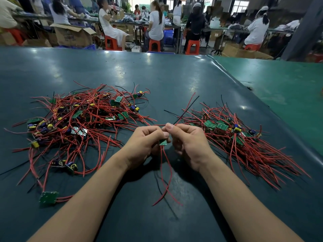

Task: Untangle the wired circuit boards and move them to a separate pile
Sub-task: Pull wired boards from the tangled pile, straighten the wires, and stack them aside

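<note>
Both hands meet above the table centre, fingers curled. Left hand [146, 140] and right hand [185, 142] together pinch one small green circuit board [163, 142]; the board sits between them, mostly hidden, only its lower edge visible. Its red wires [166, 175] hang down from the board toward the wearer, crossing each other near their free ends. More red and black leads rise from the fingertips, angling up and away to the right.

Left of the left hand: large tangled pile [76, 119] of boards with red and black wires, yellow and purple components showing, wires running every way. One stray board [48, 198] lies apart, near the left forearm.

Right of the right hand: second pile [236, 137], wires lying roughly parallel, fanned toward the near right, green boards grouped at its far end.

Dark green table mat [157, 75] under everything. Seated workers [156, 23] on red stools [192, 47] beyond the table.
</note>
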{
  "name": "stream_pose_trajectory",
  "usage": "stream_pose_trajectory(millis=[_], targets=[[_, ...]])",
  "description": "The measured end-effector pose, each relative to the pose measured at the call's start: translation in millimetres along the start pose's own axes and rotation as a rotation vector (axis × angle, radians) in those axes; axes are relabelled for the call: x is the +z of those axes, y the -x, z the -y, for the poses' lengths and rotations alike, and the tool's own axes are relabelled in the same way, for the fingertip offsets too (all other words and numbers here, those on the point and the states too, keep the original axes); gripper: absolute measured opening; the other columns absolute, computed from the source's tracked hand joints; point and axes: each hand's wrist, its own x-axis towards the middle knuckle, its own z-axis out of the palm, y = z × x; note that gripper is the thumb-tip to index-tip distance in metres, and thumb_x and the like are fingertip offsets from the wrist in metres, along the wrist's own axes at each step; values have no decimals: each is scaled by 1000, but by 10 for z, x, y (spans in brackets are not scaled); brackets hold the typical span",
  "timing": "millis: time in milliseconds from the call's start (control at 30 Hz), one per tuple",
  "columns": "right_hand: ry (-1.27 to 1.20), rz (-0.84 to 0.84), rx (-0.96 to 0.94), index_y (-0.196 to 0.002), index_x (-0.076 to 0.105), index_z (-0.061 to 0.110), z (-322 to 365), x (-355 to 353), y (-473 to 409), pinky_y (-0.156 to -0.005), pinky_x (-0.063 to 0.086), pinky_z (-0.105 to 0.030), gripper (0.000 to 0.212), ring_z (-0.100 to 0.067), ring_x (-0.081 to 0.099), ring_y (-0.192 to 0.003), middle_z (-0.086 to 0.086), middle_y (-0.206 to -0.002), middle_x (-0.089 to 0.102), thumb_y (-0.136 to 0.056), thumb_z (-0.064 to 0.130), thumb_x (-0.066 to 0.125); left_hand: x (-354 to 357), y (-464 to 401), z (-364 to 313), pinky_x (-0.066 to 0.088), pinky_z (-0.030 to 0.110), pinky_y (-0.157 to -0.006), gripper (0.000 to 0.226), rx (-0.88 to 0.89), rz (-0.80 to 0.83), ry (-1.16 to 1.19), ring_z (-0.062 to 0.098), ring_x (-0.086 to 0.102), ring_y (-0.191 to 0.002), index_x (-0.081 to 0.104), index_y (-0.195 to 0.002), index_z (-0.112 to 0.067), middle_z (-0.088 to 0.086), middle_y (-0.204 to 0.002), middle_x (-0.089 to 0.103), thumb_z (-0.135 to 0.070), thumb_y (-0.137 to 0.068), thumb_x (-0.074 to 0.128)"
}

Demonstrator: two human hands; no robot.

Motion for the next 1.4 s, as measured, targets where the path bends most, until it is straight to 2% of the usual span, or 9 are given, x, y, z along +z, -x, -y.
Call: stream_pose_trajectory(millis=[267,600,700,833,1033,1133,1200,1267,1400], targets=[[-203,-329,-135,-79,68,1,119,-148,-99,-32,26,-15,17,-3,34,-36,7,-53,60,-92,11,65,-75,3,-6,24,20,-47,14,-39,129,28,7,46,-44,53,-42,-16,-1,-53,49,-19,-50,64],[-396,-430,-114,-84,68,5,120,-122,-127,-32,25,-15,30,-4,34,-35,2,-56,50,-101,26,53,-72,0,-34,29,16,-41,13,-59,65,201,8,35,-35,58,-56,-8,0,-45,45,-18,-55,66],[-306,-350,6,-84,64,11,125,-115,-97,-34,24,-14,39,-6,33,-34,1,-52,51,-100,43,48,-104,-40,-29,25,18,-43,17,-24,-16,225,9,31,-37,58,-67,-3,-1,-45,39,-19,-71,59],[217,30,11,-57,65,18,53,-15,39,-35,23,-11,53,-8,31,-29,4,-42,43,-75,68,60,-73,-34,-7,16,21,-46,15,65,-32,124,10,27,-45,77,-76,-11,2,-54,34,-24,-77,68],[233,224,-52,-79,70,10,50,9,106,-32,29,-16,29,-8,38,-34,4,-49,51,-86,38,65,-69,-31,-14,23,25,-49,46,23,43,35,20,32,-54,72,-108,-7,13,-70,38,-42,-81,59],[236,63,-189,-86,68,-4,63,28,98,-38,31,-11,25,1,43,-38,10,-50,55,-94,19,62,-55,-81,-31,24,17,-40,60,20,-62,138,7,28,-44,68,-111,-11,-1,-56,36,-58,-77,52],[165,-86,-240,-91,64,-12,106,14,76,-35,31,-15,38,-4,43,-40,6,-54,54,-88,26,67,-82,-119,-36,22,17,-39,60,88,-168,186,7,24,-44,68,-104,-8,-4,-54,35,-59,-76,53],[-11,-214,-289,-92,65,-10,177,-12,51,-35,36,-18,43,-9,47,-43,-1,-58,55,-80,31,71,-107,-129,-24,19,19,-41,53,161,-257,172,8,22,-44,70,-95,-7,-3,-54,33,-55,-78,56],[-456,-516,-343,-83,64,5,270,-113,-2,-50,54,-20,16,-16,68,-58,-8,-69,68,-89,18,69,-117,-130,9,16,18,-42,35,281,-379,80,6,21,-39,68,-90,-1,-3,-52,33,-33,-96,54]])
